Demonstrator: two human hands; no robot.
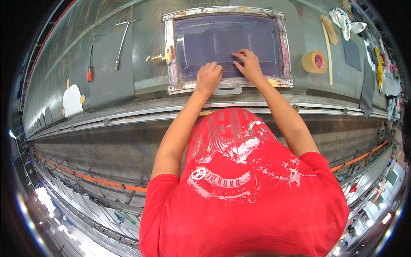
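A screen printing frame (pixel 168 68) with paint-smeared rails and dark purple mesh lies flat on the long table in front of me. My left hand (pixel 209 78) rests at the near rail, its fingers bent together over the mesh edge. Whatever they pinch is hidden. To its right, my right hand (pixel 249 65) hovers over or touches the mesh, thumb and forefinger apart, nothing plainly between them. Faint lines, perhaps clear tape, cross the mesh by both hands. A grey plate with a slot (pixel 227 89) sticks out under the near rail, between my wrists.
Right of the frame stands a roll of yellowish tape (pixel 314 62), beside a long wooden strip (pixel 327 55). Leftward lie a metal T-handled rod (pixel 123 43), a red-handled tool (pixel 90 75) and a white cut piece (pixel 72 101). A metal rail (pixel 150 112) edges the table.
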